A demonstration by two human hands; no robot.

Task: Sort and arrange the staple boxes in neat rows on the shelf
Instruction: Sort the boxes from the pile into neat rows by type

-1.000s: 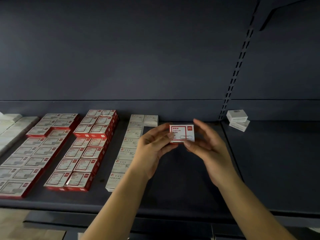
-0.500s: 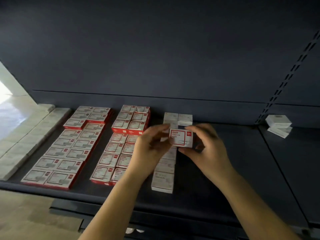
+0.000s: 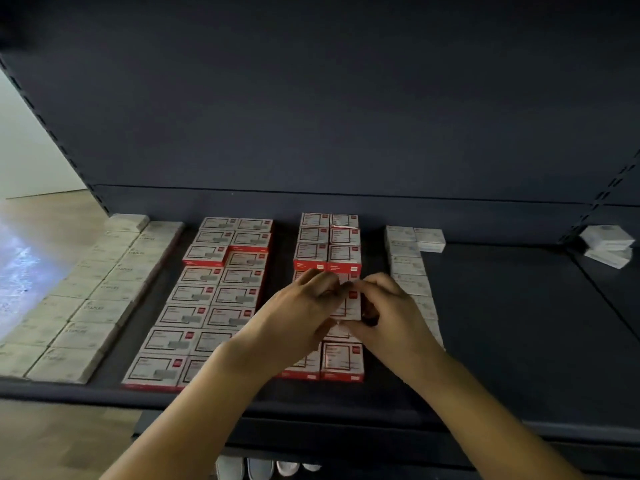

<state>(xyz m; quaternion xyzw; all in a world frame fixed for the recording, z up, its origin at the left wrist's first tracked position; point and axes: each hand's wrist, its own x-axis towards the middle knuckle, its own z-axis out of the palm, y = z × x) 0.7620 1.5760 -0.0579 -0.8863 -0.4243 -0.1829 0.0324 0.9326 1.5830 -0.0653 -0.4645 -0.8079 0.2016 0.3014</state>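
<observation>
Both hands — left hand (image 3: 301, 306), right hand (image 3: 388, 310) — pinch one red staple box (image 3: 348, 304); better lower it flat, edges aligned with the red row (image 3: 327, 244) at frame centre.

A dark blue-grey metal shelf (image 3: 502, 323) carries small cardboard boxes laid flat in rows running front to back. At far left lie two columns of pale cream boxes (image 3: 100, 289). Beside them sit two double columns of red-and-white boxes (image 3: 221, 289), partly stacked at the back. A single column of white boxes (image 3: 407, 265) follows. Well apart, on the neighbouring shelf section, rests a small white stack (image 3: 607, 244).
</observation>
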